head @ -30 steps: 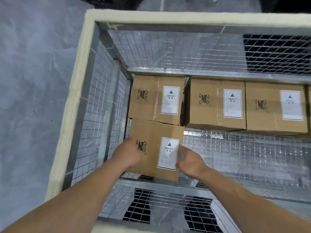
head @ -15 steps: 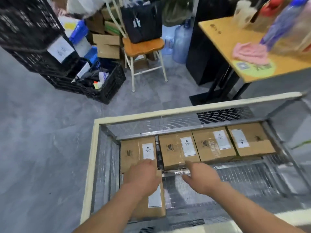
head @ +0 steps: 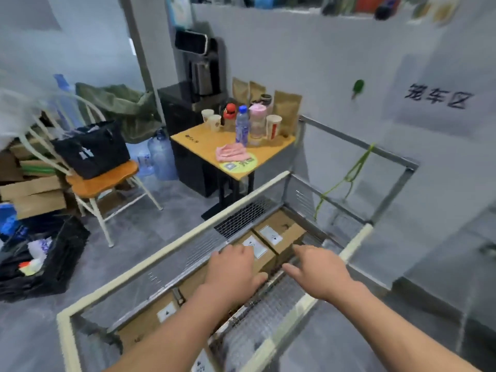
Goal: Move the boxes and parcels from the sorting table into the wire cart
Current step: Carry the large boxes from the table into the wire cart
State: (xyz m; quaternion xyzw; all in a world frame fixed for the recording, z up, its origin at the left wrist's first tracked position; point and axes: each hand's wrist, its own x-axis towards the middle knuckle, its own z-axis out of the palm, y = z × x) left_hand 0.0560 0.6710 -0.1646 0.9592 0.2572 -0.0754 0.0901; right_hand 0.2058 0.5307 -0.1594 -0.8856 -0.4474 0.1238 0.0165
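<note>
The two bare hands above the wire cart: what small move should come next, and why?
Probably lift both away to fetch another parcel. The left hand and right hand are open and hold nothing, while brown cardboard boxes already lie inside the metal wire cart.

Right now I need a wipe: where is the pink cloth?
In the head view, the pink cloth lies on the yellow table, upper middle, just in front of the water bottle and beyond the wire cart.
</note>
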